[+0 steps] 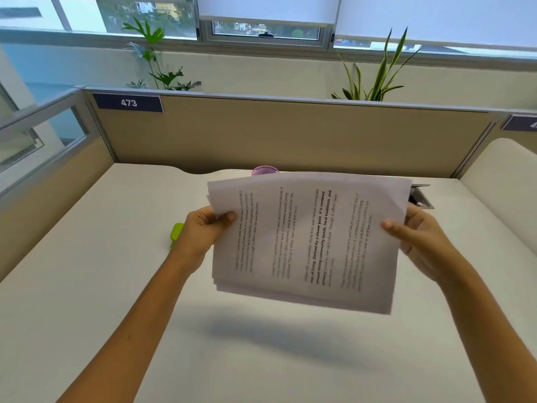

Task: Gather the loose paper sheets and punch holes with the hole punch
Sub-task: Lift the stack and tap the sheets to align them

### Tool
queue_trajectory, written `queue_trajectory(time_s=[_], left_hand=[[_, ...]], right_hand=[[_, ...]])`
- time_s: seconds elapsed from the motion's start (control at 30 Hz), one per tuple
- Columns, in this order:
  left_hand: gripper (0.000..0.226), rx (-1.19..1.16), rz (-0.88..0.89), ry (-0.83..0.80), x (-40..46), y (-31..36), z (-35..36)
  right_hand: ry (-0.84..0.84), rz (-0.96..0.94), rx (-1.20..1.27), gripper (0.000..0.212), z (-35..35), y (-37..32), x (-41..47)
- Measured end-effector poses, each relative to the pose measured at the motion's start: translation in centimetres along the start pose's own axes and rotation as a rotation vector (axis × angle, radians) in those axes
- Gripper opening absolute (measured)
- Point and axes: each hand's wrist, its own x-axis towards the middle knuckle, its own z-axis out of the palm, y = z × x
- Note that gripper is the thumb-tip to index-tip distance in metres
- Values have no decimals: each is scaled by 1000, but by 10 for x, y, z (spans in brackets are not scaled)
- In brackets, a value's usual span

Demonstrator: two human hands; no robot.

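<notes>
Paper sheets (305, 239): gathered stack, held above white desk (116, 271).
Left hand (203, 228): pinching stack's left edge.
Right hand (418, 237): gripping right edge.
Grey metal object (421, 196): possibly the hole punch, mostly hidden behind paper.
Progress: gathering appears done; punching remains.

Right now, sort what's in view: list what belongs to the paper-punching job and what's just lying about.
For the job:
- stack of paper sheets, held above the desk by the left hand and right hand

Lying about, or too hidden to identify:
- green object behind the left hand
- purple object behind the sheets
- grey metal item at the sheets' right edge
</notes>
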Motion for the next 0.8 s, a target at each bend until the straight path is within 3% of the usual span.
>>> queue_trajectory(time_s=[0.13, 0.23, 0.4, 0.6, 0.8], left_hand=[[16, 37, -2, 70, -9, -13, 9], [13, 130, 129, 146, -18, -16, 13], [20, 188, 331, 225, -39, -20, 23], [28, 201, 128, 255, -60, -77, 28], [28, 248, 70, 310, -60, -87, 33]], right_hand=[[161, 83, -80, 20, 25, 32, -5], [362, -1, -77, 14, 43, 44, -8], [442, -139, -34, 14, 62, 56, -13], [516, 45, -157, 12, 68, 114, -36], [522, 49, -135, 14, 72, 118, -34]])
